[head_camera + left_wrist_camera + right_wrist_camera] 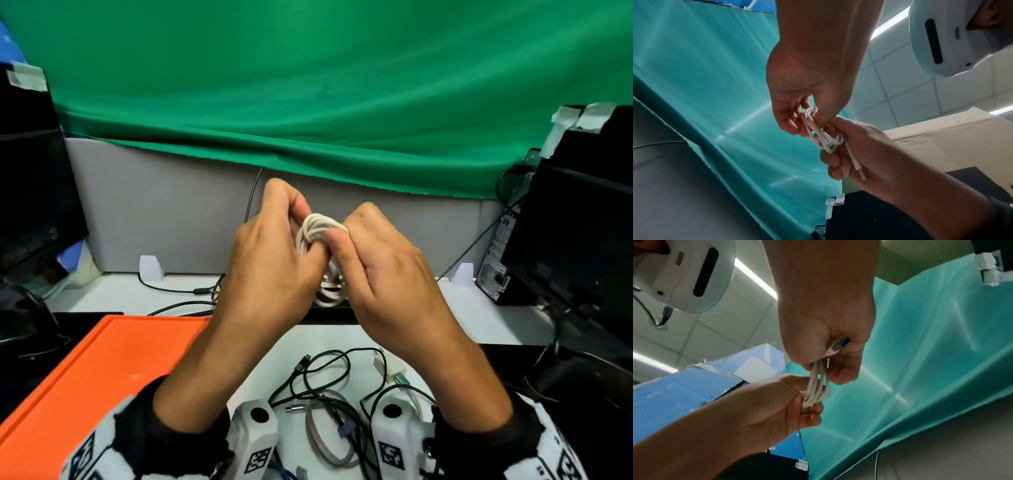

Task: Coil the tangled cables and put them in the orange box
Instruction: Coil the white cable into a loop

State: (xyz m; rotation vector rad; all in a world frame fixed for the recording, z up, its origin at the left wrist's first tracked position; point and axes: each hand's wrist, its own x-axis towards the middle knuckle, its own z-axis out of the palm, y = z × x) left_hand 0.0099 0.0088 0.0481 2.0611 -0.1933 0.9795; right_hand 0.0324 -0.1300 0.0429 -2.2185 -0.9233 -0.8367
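A white cable (318, 230) is wound into a small coil and held up above the table between both hands. My left hand (298, 236) grips the coil's left side, its fingers curled over the loops. My right hand (342, 236) pinches the right side with thumb and fingers. In the left wrist view the coil (823, 137) sits between the left hand (807, 121) and the right hand (835, 146), and a white plug end (858, 168) lies across the right palm. In the right wrist view a blue-tipped plug (843, 342) sticks out of my right hand (822, 370). The orange box (102, 373) lies at the lower left.
A tangle of black, grey and white cables (337, 394) lies on the white table below my wrists. Dark monitors stand at the left (30, 192) and right (582, 212). A grey partition (164, 212) and green cloth (308, 85) close the back.
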